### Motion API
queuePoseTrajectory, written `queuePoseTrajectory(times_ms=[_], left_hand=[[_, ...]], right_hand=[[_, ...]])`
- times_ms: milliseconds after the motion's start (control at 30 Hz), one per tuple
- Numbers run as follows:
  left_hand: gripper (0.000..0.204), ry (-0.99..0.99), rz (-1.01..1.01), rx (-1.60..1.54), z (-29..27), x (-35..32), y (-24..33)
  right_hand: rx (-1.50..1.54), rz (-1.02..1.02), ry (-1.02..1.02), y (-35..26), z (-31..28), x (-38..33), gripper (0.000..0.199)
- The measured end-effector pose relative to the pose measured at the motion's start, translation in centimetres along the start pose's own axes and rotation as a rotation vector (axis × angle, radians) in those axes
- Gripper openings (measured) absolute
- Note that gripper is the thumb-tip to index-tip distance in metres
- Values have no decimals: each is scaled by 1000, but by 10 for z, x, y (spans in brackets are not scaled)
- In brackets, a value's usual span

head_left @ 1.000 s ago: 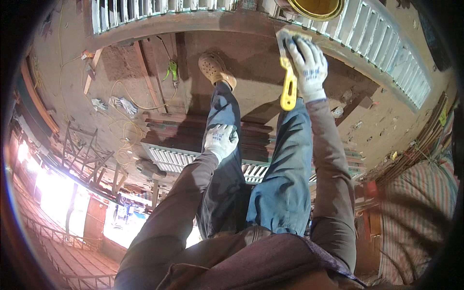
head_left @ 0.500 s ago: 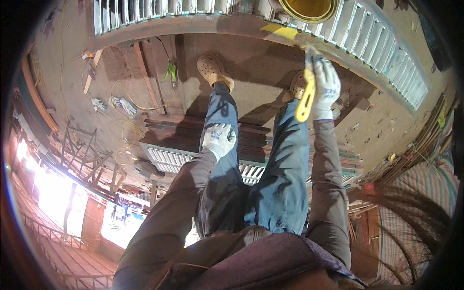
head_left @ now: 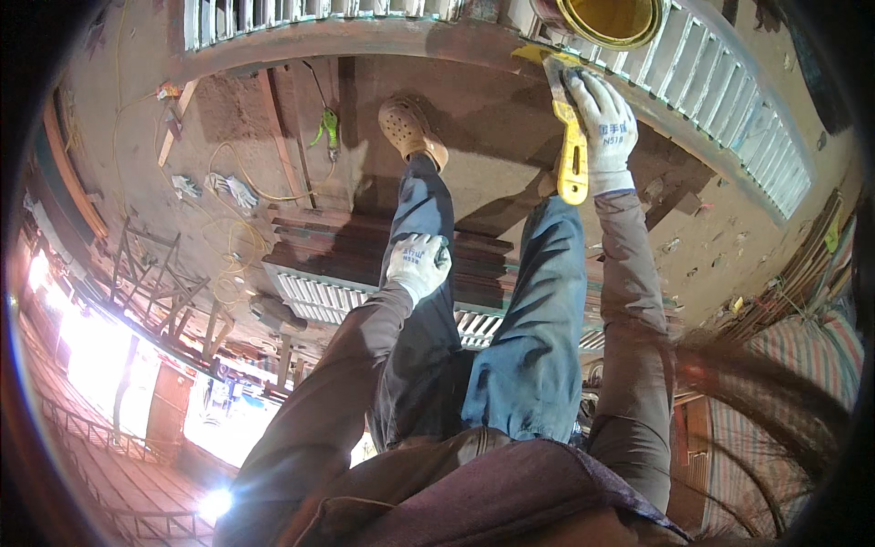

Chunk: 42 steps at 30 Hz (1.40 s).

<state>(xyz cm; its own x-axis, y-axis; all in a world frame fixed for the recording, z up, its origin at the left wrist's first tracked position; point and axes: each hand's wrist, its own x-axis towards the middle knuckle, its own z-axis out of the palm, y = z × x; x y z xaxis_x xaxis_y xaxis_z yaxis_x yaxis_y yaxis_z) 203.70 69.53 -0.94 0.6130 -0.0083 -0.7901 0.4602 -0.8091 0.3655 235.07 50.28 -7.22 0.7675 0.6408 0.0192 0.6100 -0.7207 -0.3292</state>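
My gloved right hand [head_left: 602, 128] grips a putty knife [head_left: 573, 159] by its yellow slotted handle. The metal blade points away from me and meets the near rail of a slatted metal frame [head_left: 365, 41]. Beside the blade tip, a yellow patch [head_left: 529, 55] shows on the rail; whether it is paint or filler I cannot tell. An open round tin [head_left: 609, 45] with a golden inside stands on the slats just beyond. My left hand [head_left: 417, 264], in a white glove, is a loose fist resting on my left knee, with nothing showing from it.
A green-handled tool [head_left: 328, 132] with a cable lies on the floor ahead, left of my shoe [head_left: 412, 132]. Spare gloves [head_left: 232, 190] lie farther left. Dark metal bars [head_left: 319, 242] and another slatted panel [head_left: 319, 296] lie under my legs. A striped sheet [head_left: 793, 392] covers things at right.
My right hand has moved away from me with the putty knife, bringing its blade up to the yellow patch on the rail. The left hand stays on the knee.
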Motion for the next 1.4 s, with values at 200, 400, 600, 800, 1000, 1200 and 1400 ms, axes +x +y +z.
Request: queuePoseTrajectory(times_ms=[200, 400, 600, 800, 1000, 1200, 1400], left_hand=[[21, 2, 3, -7, 6, 1, -1], [21, 2, 1, -5, 13, -2, -5], [24, -39, -44, 26, 7, -4, -2], [21, -67, -19, 10, 6, 0, 0], [23, -57, -28, 27, 0, -2, -2], [22, 3, -23, 30, -13, -3, -7], [21, -14, -13, 14, -16, 2, -10]], right_hand=[[-68, -18, 0, 2, 8, 10, 43], [-82, -79, -149, -29, 8, -19, 41], [58, -39, -12, -37, 4, -34, 39], [-85, -29, -61, -34, 15, 25, 44], [5, -110, -294, -57, 28, -25, 41], [27, 3, 34, -52, 10, -19, 38], [-127, 42, -47, -35, 17, -1, 42]])
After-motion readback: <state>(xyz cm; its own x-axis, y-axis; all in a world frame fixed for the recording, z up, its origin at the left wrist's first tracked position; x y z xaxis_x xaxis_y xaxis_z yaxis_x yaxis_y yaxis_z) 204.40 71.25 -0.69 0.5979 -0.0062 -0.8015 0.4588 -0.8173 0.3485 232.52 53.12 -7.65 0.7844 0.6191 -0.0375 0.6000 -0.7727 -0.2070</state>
